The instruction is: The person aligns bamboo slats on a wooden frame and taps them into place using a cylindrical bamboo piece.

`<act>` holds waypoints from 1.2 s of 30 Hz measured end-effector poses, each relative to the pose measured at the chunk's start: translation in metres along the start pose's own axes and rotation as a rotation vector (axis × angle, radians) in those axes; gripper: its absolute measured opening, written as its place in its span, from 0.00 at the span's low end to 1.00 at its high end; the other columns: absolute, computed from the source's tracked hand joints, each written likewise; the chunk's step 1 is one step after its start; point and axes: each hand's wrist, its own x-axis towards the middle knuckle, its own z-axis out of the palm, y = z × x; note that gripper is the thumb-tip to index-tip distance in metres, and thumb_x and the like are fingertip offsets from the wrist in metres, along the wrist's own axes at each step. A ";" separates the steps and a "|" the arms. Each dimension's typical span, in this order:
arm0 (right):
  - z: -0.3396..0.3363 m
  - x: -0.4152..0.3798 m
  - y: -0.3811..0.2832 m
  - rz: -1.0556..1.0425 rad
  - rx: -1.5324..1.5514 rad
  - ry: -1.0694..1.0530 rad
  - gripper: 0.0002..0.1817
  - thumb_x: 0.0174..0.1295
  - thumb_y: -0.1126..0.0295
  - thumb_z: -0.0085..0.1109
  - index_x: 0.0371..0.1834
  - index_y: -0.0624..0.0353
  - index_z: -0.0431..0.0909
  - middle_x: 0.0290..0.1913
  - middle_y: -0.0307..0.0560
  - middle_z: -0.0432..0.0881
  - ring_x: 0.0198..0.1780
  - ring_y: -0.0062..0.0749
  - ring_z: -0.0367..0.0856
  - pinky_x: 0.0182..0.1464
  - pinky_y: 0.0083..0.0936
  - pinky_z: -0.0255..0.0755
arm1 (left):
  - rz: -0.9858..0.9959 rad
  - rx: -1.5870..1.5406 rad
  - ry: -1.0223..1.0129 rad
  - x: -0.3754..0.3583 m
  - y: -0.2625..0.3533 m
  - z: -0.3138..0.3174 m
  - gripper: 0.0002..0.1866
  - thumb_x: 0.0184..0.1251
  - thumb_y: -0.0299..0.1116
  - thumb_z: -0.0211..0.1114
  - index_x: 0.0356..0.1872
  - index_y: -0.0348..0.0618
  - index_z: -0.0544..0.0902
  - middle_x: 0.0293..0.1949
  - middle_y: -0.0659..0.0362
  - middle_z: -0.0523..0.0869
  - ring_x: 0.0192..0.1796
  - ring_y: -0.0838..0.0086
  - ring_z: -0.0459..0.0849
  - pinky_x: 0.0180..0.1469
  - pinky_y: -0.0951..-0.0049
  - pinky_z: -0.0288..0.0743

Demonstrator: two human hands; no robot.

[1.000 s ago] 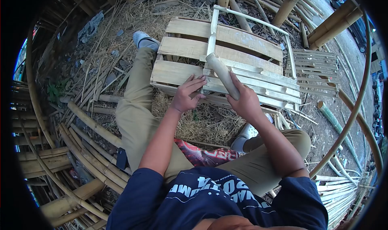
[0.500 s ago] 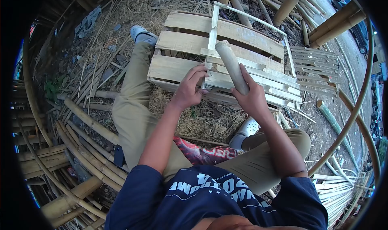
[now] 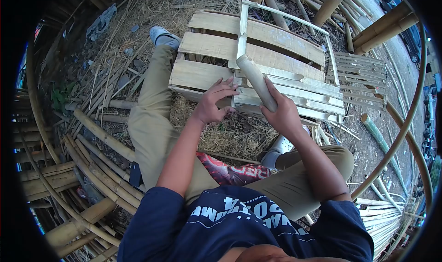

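Note:
My right hand (image 3: 282, 111) is wrapped round the lower end of a thick pale wooden stick (image 3: 256, 81), whose upper end lies over the corner of a bamboo frame. That frame (image 3: 243, 29) is made of pale split strips, several of them side by side (image 3: 308, 92) near my right hand. My left hand (image 3: 214, 102) is at the left ends of these strips, fingers apart and curved, fingertips at the frame's edge; it grips nothing that I can make out. Underneath is a low slatted wooden platform (image 3: 207, 46).
My legs stretch either side of the platform, with straw (image 3: 230, 135) on the ground between them. Curved bamboo poles (image 3: 103, 144) lie at the left. Upright bamboo posts (image 3: 331, 4) and a slatted bamboo piece (image 3: 359, 75) are at the right. Parked vehicles show beyond.
The stick's upper end has moved down and left onto the frame's corner, and my right hand has shifted slightly lower. My left hand's fingers have spread from the frame's edge.

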 end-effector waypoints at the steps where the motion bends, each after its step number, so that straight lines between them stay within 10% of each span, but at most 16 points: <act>1: 0.004 0.000 0.004 -0.031 -0.006 0.033 0.50 0.65 0.67 0.74 0.91 0.44 0.61 0.46 0.69 0.90 0.47 0.67 0.92 0.52 0.52 0.85 | -0.020 -0.008 -0.012 0.000 0.000 0.000 0.30 0.56 0.42 0.85 0.61 0.46 0.90 0.64 0.53 0.91 0.80 0.52 0.80 0.86 0.45 0.66; 8: 0.003 0.003 0.008 -0.078 -0.039 0.086 0.51 0.65 0.70 0.76 0.92 0.47 0.60 0.49 0.69 0.91 0.50 0.67 0.92 0.54 0.49 0.85 | -0.078 -0.071 0.018 -0.003 -0.002 0.006 0.31 0.46 0.28 0.86 0.58 0.48 0.93 0.65 0.55 0.90 0.79 0.56 0.81 0.83 0.49 0.72; 12: 0.008 0.001 -0.005 -0.273 0.033 0.520 0.49 0.66 0.69 0.72 0.92 0.45 0.60 0.41 0.66 0.88 0.39 0.63 0.91 0.42 0.53 0.84 | -0.038 -0.093 0.155 -0.006 0.001 0.010 0.31 0.43 0.26 0.86 0.56 0.50 0.95 0.59 0.53 0.88 0.69 0.55 0.86 0.72 0.54 0.81; 13: -0.013 -0.001 -0.004 -0.111 -0.329 0.014 0.48 0.66 0.68 0.71 0.91 0.39 0.62 0.38 0.64 0.88 0.37 0.63 0.91 0.42 0.54 0.84 | -0.065 -0.065 0.166 -0.009 0.003 0.009 0.31 0.41 0.24 0.87 0.55 0.51 0.96 0.55 0.54 0.87 0.64 0.57 0.86 0.68 0.56 0.83; 17: -0.004 0.000 0.006 -0.087 -0.178 0.100 0.47 0.65 0.66 0.71 0.90 0.33 0.65 0.34 0.63 0.87 0.36 0.62 0.91 0.43 0.55 0.84 | -0.048 -0.105 0.188 -0.005 0.004 0.009 0.32 0.40 0.21 0.86 0.55 0.52 0.97 0.45 0.57 0.82 0.50 0.64 0.84 0.55 0.59 0.84; 30: -0.024 0.010 0.006 -0.156 -0.398 0.036 0.45 0.65 0.67 0.72 0.88 0.32 0.68 0.35 0.57 0.86 0.37 0.56 0.91 0.43 0.50 0.85 | -0.117 -0.123 0.144 -0.006 0.004 0.012 0.33 0.40 0.19 0.85 0.55 0.49 0.96 0.42 0.58 0.83 0.45 0.65 0.85 0.48 0.63 0.84; 34: -0.029 0.019 -0.007 -0.394 0.022 0.553 0.42 0.63 0.71 0.70 0.84 0.27 0.75 0.35 0.51 0.86 0.33 0.52 0.90 0.38 0.47 0.84 | -0.108 -0.155 0.151 -0.006 -0.004 0.014 0.33 0.40 0.19 0.85 0.55 0.49 0.96 0.42 0.58 0.83 0.44 0.65 0.85 0.49 0.63 0.84; 36: -0.025 0.021 0.009 -0.263 -0.299 0.217 0.44 0.61 0.70 0.71 0.84 0.26 0.75 0.36 0.50 0.87 0.35 0.53 0.90 0.40 0.48 0.83 | -0.142 -0.153 0.130 -0.014 -0.001 0.017 0.32 0.40 0.20 0.85 0.55 0.48 0.96 0.44 0.58 0.84 0.46 0.65 0.86 0.50 0.63 0.84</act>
